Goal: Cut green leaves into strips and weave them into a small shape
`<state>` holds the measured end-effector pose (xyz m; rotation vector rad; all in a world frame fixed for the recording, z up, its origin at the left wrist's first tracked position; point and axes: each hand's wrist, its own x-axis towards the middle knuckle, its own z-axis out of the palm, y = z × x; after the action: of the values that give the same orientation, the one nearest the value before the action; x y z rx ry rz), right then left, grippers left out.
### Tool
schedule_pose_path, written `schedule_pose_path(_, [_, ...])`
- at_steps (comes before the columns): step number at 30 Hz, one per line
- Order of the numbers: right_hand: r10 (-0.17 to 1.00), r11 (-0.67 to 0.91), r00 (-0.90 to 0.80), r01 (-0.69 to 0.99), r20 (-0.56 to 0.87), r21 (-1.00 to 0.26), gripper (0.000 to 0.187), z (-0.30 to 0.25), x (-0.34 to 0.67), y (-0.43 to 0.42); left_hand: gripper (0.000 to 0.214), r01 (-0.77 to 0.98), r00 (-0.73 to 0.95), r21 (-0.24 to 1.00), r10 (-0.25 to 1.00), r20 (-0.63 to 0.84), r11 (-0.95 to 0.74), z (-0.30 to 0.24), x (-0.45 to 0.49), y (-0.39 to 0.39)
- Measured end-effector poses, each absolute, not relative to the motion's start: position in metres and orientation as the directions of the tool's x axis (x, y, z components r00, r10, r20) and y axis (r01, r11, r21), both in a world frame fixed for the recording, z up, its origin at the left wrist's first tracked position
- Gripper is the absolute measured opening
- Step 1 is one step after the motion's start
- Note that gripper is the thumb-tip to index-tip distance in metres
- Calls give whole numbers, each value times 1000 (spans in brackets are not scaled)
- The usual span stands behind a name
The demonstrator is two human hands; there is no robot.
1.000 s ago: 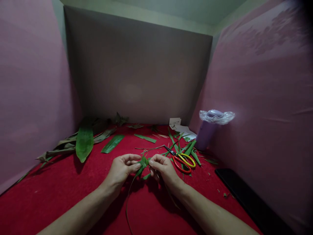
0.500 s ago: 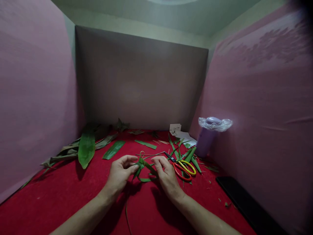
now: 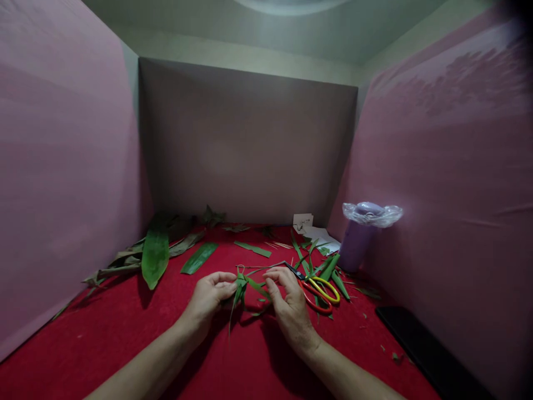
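Note:
My left hand [image 3: 208, 303] pinches a small folded knot of green leaf strips [image 3: 240, 281] between thumb and fingers. A small thin loop stands up from the top of the knot, and narrow ends hang below it. From the knot a green leaf strip [image 3: 257, 287] runs right to my right hand [image 3: 291, 311], whose thumb and curled fingers close on it. Just right of that hand lie scissors [image 3: 322, 291] with one red and one yellow handle loop, their blades partly opened.
Cut green leaf strips [image 3: 339, 282] surround the scissors. A purple tumbler [image 3: 353, 244] with clear plastic round its top stands at right, near a black flat object [image 3: 428, 344]. Broad leaves [image 3: 155, 258] lie left, papers [image 3: 320, 239] behind. Pink panels [image 3: 62, 166] flank the red cloth [image 3: 125, 344].
The knot has turned slightly in my left hand, and a narrow end now points down below it. The brown strand that trailed towards me no longer shows. The whole view has shifted slightly.

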<state>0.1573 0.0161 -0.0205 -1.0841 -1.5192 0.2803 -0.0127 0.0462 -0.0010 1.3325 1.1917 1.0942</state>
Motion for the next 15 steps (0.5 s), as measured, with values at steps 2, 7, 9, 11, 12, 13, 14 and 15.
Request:
schedule_pose_path(2, [742,542,125,466,659,-699,13,-20,157,16,25,197,67,977,996,65,-77,-3,-13,48])
schedule_pose_path(7, [732,544,134,476,668,-691,13,-19,158,16,13,482,-6,859,980,200,-173,2,-22,53])
schedule_pose_path(9, [730,542,138,481,670,-689,12,-18,158,16,10,590,-1,785,971,237,-191,12,-28,57])
schedule_pose_path(11, [727,541,143,483,672,-689,12,-19,159,17,10,678,37,702,964,262,-217,27,-31,65])
schedule_pose_path(12, [726,539,146,484,672,-689,12,-19,159,18,10,709,68,664,961,269,-236,34,-30,71])
schedule_pose_path(13, [726,538,148,486,671,-689,12,-20,159,18,11,736,106,626,957,269,-257,41,-28,78])
schedule_pose_path(14, [726,537,150,486,671,-689,12,-20,159,18,12,760,144,587,953,267,-279,47,-24,87])
schedule_pose_path(15, [727,535,150,487,670,-690,12,-20,159,18,12,779,181,552,949,257,-298,51,-19,97])
